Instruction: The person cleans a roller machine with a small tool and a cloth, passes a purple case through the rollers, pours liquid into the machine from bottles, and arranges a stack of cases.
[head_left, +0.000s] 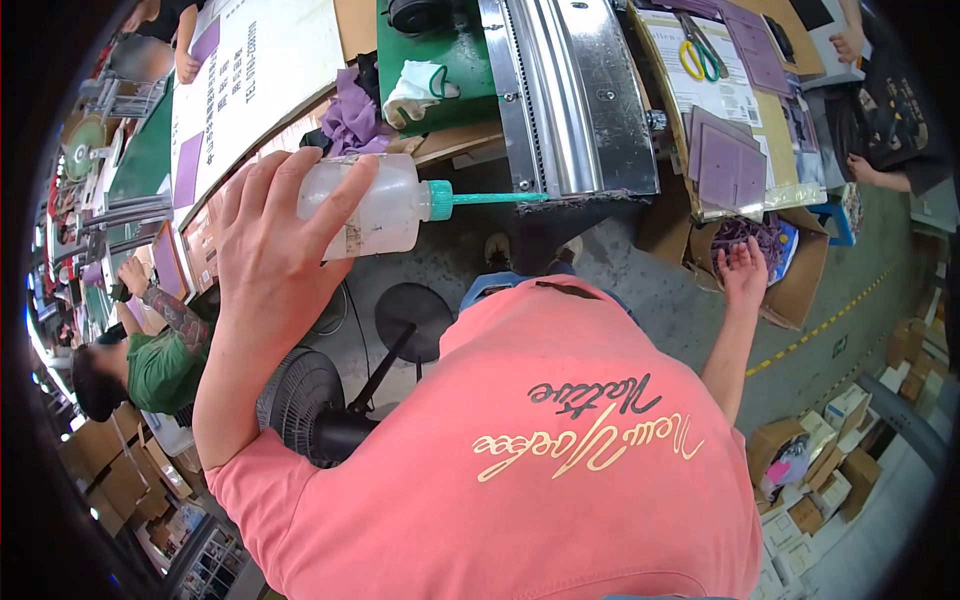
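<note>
My left hand (275,205) is wrapped around a translucent squeeze bottle (375,205) with a teal cap and a long thin nozzle (500,198). The bottle lies sideways, its nozzle tip at the near edge of a machine with a shiny metal roller (560,100); whether the tip touches is unclear. My right hand (743,272) is open, palm up, fingers loosely apart, with nothing in it. Below or beside it stands a cardboard box (800,285) with purple scraps (750,235) inside. Purple sheets (728,165) lie on the board just beyond this hand.
Yellow-and-green scissors (700,62) rest on papers at the right. A white glove (415,92) lies on the green surface, beside purple cloth (355,115). A black fan (310,405) stands at my left. Co-workers (150,365) are at the left and upper right (895,110).
</note>
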